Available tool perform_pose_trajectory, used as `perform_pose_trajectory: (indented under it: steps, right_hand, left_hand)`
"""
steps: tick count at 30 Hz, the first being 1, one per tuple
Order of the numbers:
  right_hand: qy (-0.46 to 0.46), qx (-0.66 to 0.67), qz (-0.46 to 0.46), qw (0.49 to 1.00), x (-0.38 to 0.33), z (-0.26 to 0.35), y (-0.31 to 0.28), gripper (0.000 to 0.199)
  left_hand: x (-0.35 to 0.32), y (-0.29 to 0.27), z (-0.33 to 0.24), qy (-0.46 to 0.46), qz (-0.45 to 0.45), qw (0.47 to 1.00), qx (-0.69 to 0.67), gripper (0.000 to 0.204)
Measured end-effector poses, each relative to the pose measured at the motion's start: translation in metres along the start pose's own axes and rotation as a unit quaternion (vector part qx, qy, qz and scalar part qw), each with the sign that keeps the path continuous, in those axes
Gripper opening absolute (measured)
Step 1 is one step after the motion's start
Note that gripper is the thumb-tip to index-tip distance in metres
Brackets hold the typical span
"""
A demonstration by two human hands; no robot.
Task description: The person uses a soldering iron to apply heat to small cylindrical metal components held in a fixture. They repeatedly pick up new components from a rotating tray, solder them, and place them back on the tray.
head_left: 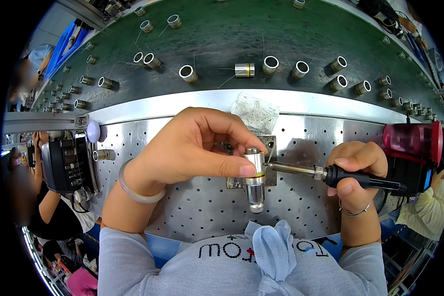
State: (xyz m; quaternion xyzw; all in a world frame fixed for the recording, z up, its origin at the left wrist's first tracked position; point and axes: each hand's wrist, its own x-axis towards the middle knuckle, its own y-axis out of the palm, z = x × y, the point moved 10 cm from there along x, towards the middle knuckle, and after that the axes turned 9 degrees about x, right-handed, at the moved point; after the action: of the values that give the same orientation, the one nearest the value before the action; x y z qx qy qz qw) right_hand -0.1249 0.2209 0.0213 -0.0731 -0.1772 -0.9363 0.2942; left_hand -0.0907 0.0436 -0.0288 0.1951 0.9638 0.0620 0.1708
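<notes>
Between the thumb and fingers of my left hand (197, 148) is a silver metal cylinder (255, 185) with a yellow band and a rounded lower end. My right hand (357, 170) is closed round the black handle of a soldering iron (293, 168). Its metal tip points left and meets, or nearly meets, the cylinder's side by the band; exact contact is too small to tell. A thin wire shows close to the tip. Under the cylinder lies a small dark metal plate (234, 182), partly hidden by my left hand.
A perforated metal worktop (192, 217) spans the front, with a crumpled whitish cloth (255, 114) behind my hands. Beyond, a green belt (222, 29) carries several silver cylinders with wires. A black device (61, 165) stands left, a red translucent container (412, 140) right. People sit at both sides.
</notes>
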Motion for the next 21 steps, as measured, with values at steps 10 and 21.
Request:
perform_pose_trajectory:
  steps: [10, 21]
  right_hand:
    - [-0.002, 0.043, 0.005, 0.999, 0.0001, -0.0029, 0.0019, 0.028]
    - [-0.003, 0.032, 0.021, 0.999, 0.0004, -0.0053, 0.004, 0.029]
  left_hand:
    - [0.0013, 0.0046, 0.0059, 0.011, 0.031, 0.998, -0.052, 0.041]
    - [0.0008, 0.0043, 0.0053, 0.007, 0.024, 0.998, -0.06, 0.04]
